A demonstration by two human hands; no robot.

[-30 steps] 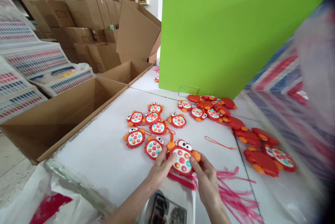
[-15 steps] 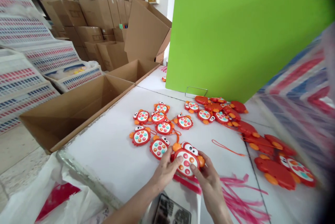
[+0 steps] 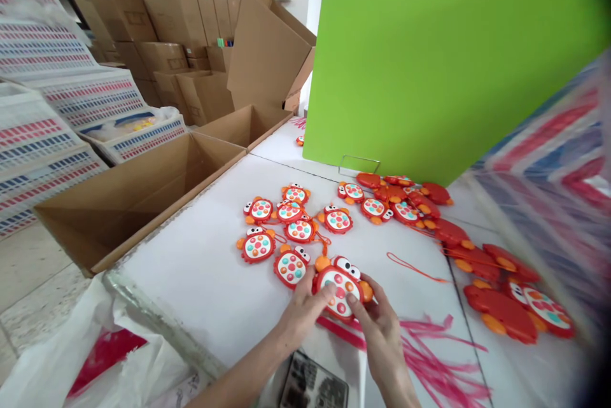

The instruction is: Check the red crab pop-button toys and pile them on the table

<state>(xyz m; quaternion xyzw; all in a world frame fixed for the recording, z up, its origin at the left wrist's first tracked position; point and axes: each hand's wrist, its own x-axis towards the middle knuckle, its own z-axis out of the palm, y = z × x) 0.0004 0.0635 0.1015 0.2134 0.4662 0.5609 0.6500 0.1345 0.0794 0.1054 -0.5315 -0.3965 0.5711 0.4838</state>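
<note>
Between both hands is a red crab-shaped toy (image 3: 340, 281) with big eyes, orange claws and coloured buttons on a white face. My left hand (image 3: 305, 303) grips its left side, the thumb lying on the buttons. On the other side my right hand (image 3: 379, 325) holds the edge, its thumb also pressed to the face. Just beyond lies another crab toy (image 3: 291, 266), close to my left fingers, and several more face up form a loose group (image 3: 300, 228). Pink ribbon strips (image 3: 436, 357) lie right of my right wrist. A dark-topped device (image 3: 315, 386) sits below my hands.
A green panel (image 3: 429, 58) stands behind a pile of red toys (image 3: 396, 195); more red toys (image 3: 501, 312) lie at the right. An orange cord loop (image 3: 415, 267) rests on the white table (image 3: 191, 255). Open cartons (image 3: 143, 198) line the left edge, near stacked crates (image 3: 42, 134).
My left thumb has shifted slightly to the right across the toy's buttons. The toy stays in both hands at nearly the same place; the camera view has moved a little.
</note>
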